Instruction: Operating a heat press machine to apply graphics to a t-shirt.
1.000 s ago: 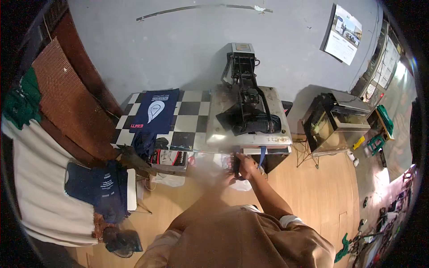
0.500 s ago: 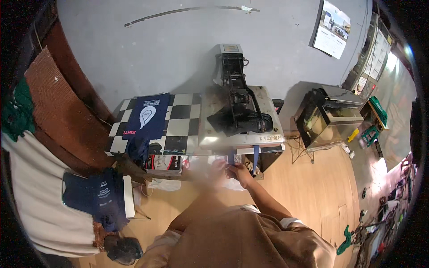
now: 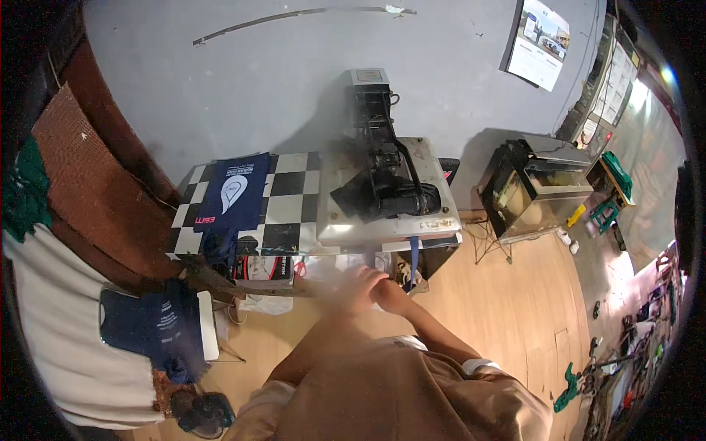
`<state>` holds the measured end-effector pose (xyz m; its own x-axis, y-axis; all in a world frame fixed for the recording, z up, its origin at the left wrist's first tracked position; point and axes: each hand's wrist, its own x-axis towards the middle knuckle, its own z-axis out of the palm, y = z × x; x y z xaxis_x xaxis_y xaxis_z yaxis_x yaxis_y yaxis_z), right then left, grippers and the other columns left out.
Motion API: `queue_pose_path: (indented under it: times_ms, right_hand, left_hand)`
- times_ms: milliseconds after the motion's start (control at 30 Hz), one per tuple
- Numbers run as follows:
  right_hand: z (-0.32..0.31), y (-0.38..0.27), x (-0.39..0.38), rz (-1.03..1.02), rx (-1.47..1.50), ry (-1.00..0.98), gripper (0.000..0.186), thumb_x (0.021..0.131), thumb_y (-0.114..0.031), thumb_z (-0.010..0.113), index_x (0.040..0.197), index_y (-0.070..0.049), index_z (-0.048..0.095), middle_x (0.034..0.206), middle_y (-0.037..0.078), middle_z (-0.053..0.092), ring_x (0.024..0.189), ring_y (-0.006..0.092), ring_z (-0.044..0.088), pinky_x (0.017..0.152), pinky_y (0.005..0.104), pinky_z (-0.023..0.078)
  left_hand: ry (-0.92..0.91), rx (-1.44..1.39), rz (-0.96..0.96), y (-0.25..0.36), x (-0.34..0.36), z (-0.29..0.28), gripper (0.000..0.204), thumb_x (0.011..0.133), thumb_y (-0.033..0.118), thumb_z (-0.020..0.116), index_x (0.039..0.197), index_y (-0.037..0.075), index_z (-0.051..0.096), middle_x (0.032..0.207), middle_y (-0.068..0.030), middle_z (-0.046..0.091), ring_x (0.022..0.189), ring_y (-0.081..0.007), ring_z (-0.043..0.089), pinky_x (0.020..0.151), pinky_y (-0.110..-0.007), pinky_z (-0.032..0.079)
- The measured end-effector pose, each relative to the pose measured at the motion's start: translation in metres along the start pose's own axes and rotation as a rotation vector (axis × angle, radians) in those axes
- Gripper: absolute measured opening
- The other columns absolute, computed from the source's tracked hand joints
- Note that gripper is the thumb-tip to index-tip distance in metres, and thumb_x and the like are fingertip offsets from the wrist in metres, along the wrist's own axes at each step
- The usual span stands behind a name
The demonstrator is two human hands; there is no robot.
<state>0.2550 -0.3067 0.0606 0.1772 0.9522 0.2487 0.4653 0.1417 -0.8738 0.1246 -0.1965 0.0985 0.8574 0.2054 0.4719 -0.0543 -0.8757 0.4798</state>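
Observation:
My left hand [image 3: 351, 289] and my right hand [image 3: 387, 292] are together just in front of the table edge, touching each other. A hazy smear covers much of the left hand, so its grip is unclear. The right hand looks curled, its fingertips hidden against the left. Above them stands a heat press [image 3: 386, 158] with a black arm, lowered over a pale metal base [image 3: 346, 231]. Dark fabric [image 3: 353, 195] shows around the upper plate. From the front of the base hangs a blue strap [image 3: 414, 261], right of my hands; a second strap is faint behind the haze.
A printed navy tote bag [image 3: 246, 184] lies on the checkered table [image 3: 292, 209]. Boxes [image 3: 263, 268] sit beneath it. Navy printed fabric [image 3: 147, 320] lies on a white support at left. A glass-sided tank [image 3: 540, 195] stands at right, and a calendar [image 3: 539, 44] hangs on the wall.
My hands have come together, the right moving slightly left and its fingers curling in against the left. The whole view has shifted a little; the press and bag stay put.

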Motion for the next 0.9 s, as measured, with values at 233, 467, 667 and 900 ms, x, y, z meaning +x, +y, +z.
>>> queue_pose_path:
  times_ms: [233, 467, 667, 900]
  right_hand:
    - [-0.017, -0.036, -0.012, 0.134, -0.410, -0.174, 0.033, 0.091, -0.016, 0.055, 0.123, -0.006, 0.056, 0.094, 0.022, 0.068, 0.085, 0.0409, 0.066, 0.072, 0.0500, 0.052]
    - [-0.029, -0.045, -0.020, 0.053, -0.675, -0.148, 0.024, 0.091, -0.018, 0.055, 0.112, -0.008, 0.060, 0.084, 0.022, 0.068, 0.077, 0.0394, 0.067, 0.069, 0.0517, 0.052]
    - [-0.039, -0.029, -0.024, -0.082, -0.800, -0.077, 0.016, 0.088, -0.018, 0.058, 0.092, -0.006, 0.066, 0.082, 0.014, 0.069, 0.077, 0.0341, 0.067, 0.072, 0.0445, 0.051]
    - [-0.046, 0.002, -0.032, -0.059, -0.761, 0.065, 0.011, 0.084, -0.017, 0.064, 0.087, -0.007, 0.068, 0.084, 0.011, 0.067, 0.087, 0.0309, 0.063, 0.089, 0.0423, 0.047]
  left_hand:
    - [0.012, 0.097, 0.000, -0.023, -0.023, -0.004, 0.058, 0.073, 0.026, 0.073, 0.130, 0.019, 0.063, 0.131, -0.0031, 0.061, 0.110, -0.0301, 0.055, 0.098, -0.044, 0.036]
    - [0.097, 0.178, 0.047, -0.014, -0.021, -0.024, 0.034, 0.072, 0.019, 0.068, 0.106, 0.015, 0.069, 0.120, -0.0028, 0.061, 0.108, -0.0301, 0.053, 0.093, -0.047, 0.037]
    - [0.031, 0.225, -0.002, -0.019, -0.026, -0.021, 0.033, 0.071, 0.018, 0.068, 0.104, 0.014, 0.069, 0.125, -0.0031, 0.058, 0.114, -0.0298, 0.049, 0.094, -0.049, 0.037]
    - [-0.031, 0.223, -0.045, -0.024, -0.026, -0.024, 0.030, 0.075, 0.019, 0.069, 0.105, 0.016, 0.069, 0.126, -0.0015, 0.058, 0.117, -0.0283, 0.048, 0.098, -0.047, 0.032]
